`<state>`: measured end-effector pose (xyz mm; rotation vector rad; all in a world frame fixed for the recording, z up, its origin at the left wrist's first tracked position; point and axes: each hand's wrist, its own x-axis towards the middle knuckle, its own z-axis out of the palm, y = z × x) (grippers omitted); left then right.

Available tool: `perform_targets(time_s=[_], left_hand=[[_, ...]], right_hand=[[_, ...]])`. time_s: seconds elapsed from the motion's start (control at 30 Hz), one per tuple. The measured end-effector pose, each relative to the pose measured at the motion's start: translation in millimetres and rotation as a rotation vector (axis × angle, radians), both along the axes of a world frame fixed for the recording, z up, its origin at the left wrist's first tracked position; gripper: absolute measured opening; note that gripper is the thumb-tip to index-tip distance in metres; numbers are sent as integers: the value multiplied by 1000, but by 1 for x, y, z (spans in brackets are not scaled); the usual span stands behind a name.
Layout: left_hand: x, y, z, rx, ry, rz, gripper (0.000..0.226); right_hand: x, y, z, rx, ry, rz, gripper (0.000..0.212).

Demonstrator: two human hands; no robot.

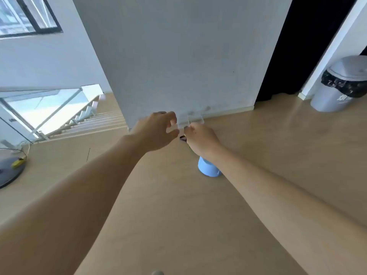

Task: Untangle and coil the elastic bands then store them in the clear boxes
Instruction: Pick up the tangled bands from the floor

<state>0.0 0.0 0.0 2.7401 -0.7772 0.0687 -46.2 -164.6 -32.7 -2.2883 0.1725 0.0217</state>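
blue cup (209,168), lidded bin (340,86), staircase (87,118)

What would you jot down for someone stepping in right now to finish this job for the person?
Left hand: fingers loosely curled, holding nothing, reaching toward the clear box by the wall.
Right hand: curled at the box's front edge; a dark elastic band shows just beside it, the grip itself hidden.
Blue cup stands on the floor under the right wrist.
Done: cannot tell whether any band is stored yet.
Left: put the band in the box; the box's contents are too blurred to see.
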Motion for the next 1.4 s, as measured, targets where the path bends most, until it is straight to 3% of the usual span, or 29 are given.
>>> perform_targets(time_s=[0.23,0.53,0.73,0.97,1.2,1.4], left_hand=[[49,2,-41,37,142,24,21],[149,12,-80,48,262,-13,17],[199,-9,-100,54,353,-50,17],[274,-74,-111,81,410,-63,14],[351,-143,-124,75,443,-16,13],[420,-171,-131,51,463,19,17]], right_hand=[[48,2,-28,99,149,-24,32],[137,10,-61,83,239,-86,46],[187,-3,-76,67,287,-94,42],[262,-58,-91,123,293,-114,32],[351,-140,-106,144,374,-97,46],[429,-174,-117,178,406,-44,37]])
